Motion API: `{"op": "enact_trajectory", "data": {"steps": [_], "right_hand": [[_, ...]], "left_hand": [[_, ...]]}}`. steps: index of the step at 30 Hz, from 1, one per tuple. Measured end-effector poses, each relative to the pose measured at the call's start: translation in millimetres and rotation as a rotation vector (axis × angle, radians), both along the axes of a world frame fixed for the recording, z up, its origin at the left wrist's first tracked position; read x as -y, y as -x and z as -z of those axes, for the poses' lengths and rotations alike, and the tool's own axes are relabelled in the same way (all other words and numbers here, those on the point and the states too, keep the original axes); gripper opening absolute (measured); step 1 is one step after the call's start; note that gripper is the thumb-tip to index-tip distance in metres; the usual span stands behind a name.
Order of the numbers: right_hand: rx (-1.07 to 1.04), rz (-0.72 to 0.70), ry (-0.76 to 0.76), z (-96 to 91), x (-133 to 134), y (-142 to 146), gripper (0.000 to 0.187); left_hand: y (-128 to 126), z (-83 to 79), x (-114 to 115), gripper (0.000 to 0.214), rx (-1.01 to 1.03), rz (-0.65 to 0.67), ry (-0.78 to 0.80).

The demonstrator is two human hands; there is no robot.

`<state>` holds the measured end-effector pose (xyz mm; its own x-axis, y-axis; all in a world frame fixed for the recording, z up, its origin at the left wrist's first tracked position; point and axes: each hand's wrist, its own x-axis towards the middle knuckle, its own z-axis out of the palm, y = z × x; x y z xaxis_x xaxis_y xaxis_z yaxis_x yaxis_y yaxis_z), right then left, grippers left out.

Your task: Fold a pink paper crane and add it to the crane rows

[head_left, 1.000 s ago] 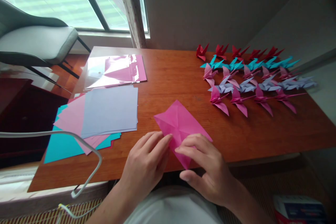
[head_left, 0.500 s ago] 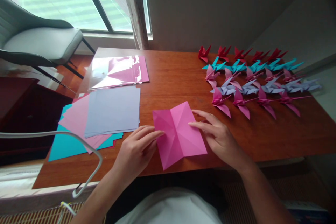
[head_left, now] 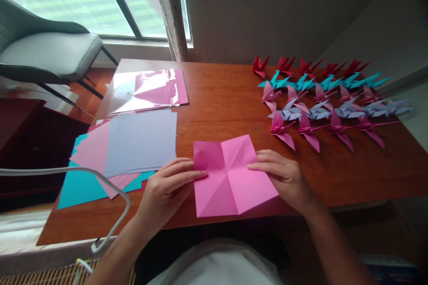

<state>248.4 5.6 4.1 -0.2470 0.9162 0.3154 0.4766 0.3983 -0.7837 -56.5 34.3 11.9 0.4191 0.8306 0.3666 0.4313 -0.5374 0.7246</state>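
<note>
Between my hands, at the table's near edge, is a bright pink sheet of origami paper (head_left: 230, 178) with creases crossing at its middle. A fold line down the centre leaves its two halves slightly angled. My left hand (head_left: 170, 187) pinches the left edge, thumb on top and the other fingers partly behind the sheet. On the opposite edge, my right hand (head_left: 284, 176) has its thumb on the paper and its fingertips behind it.
Rows of folded paper cranes (head_left: 309, 129) stand at the right. Loose coloured sheets (head_left: 142, 142) lie at the left, below a plastic-wrapped paper pack (head_left: 150, 89). A white cable (head_left: 127, 205) loops across the front left. A chair (head_left: 53, 51) stands by the window.
The pink sheet has been opened wider and turned slightly. My right hand has moved a little right and down, and its fingers have closed on the paper's edge.
</note>
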Motion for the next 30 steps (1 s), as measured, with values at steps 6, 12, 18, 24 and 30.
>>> {"op": "enact_trajectory", "data": {"steps": [6, 12, 18, 24, 30], "right_hand": [[-0.226, 0.061, 0.173, -1.9, 6, 7, 0.012], [-0.371, 0.205, 0.264, -11.6, 11, 22, 0.016], [-0.431, 0.276, 0.253, -12.9, 13, 30, 0.022], [-0.561, 0.334, 0.288, -9.2, 17, 35, 0.013], [-0.629, 0.328, 0.428, -11.0, 17, 38, 0.056]], "left_hand": [[-5, -1.0, 5, 0.02, 0.2, -0.083, 0.275], [-17, -12.2, 9, 0.007, 0.38, -0.17, 0.487], [-29, -17.3, 7, 0.019, 0.534, -0.11, 0.647], [-40, -17.0, 7, 0.026, 0.637, -0.218, 0.614], [-45, -8.8, 7, 0.027, 0.713, -0.33, 0.597]]}}
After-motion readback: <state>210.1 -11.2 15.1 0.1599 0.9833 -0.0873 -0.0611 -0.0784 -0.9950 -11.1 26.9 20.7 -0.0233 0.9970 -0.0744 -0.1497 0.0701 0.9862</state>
